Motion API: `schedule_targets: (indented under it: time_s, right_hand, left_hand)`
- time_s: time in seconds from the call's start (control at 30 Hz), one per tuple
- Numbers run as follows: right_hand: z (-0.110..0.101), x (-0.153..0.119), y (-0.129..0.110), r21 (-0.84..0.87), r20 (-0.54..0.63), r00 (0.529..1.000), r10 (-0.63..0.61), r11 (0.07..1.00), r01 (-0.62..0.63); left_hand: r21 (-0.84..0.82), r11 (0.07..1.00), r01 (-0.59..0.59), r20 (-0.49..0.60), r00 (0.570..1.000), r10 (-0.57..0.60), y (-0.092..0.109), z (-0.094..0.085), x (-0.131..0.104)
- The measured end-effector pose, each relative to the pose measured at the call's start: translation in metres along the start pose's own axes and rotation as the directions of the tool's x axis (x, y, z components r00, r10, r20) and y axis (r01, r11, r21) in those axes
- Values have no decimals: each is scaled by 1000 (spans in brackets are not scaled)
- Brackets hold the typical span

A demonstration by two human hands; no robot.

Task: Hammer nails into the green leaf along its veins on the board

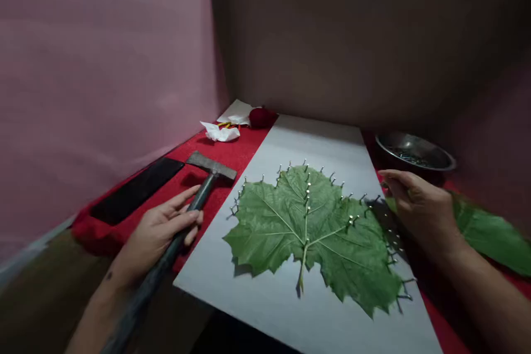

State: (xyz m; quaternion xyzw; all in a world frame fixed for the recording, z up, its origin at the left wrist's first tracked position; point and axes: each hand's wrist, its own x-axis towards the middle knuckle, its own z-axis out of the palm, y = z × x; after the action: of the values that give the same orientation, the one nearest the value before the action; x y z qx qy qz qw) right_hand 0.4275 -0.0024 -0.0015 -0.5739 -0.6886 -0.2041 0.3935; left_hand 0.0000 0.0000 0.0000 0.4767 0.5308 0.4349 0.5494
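Note:
My left hand is wrapped round the handle of a hammer, whose metal head points away from me beside the board's left edge. A large green leaf lies flat on a white board. Several nails stand along the leaf's upper and right outline and up its middle vein. The lower left edge and the stem show no nails. Over the board's right edge, my right hand has its fingers pinched together; what they hold, if anything, cannot be made out.
Behind my right hand sits a metal bowl with nails in it. Another green leaf lies at the right. On the red cloth at the left are a black phone-like slab, crumpled white paper and a red ball. Walls stand left and behind.

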Motion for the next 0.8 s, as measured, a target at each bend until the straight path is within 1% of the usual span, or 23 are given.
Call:
schedule_targets:
  time_s: [0.07,0.13,0.23,0.3,0.43,0.57,0.67,0.8]
  right_hand:
    - [0,-1,0,-7,11,1000,23,1000,-23]
    - [0,-1,0,-4,29,997,74,997,-74]
    - [-1,0,-2,14,67,977,204,978,-206]
    - [-2,1,-3,21,95,961,261,964,-264]
    - [-3,4,-6,24,120,938,325,944,-330]
    - [-4,4,-8,56,108,912,396,913,-404]
    - [-4,5,-8,173,143,872,468,856,-488]
    - [-6,8,-12,384,206,804,558,709,-591]
  left_hand:
    - [-1,1000,3,-18,1000,-3,0,3,-3]
    - [-5,1000,0,-28,1000,0,0,5,-5]
    - [-16,1000,-14,-31,999,14,-1,6,-4]
    - [-24,999,-26,-26,999,25,-2,6,-2]
    - [-30,999,-31,-28,999,30,-2,6,-2]
    - [-26,999,-28,-23,999,27,-1,6,-4]
    - [-24,999,-21,-31,999,21,-1,5,-5]
    - [-27,999,-19,-30,999,18,0,6,-4]
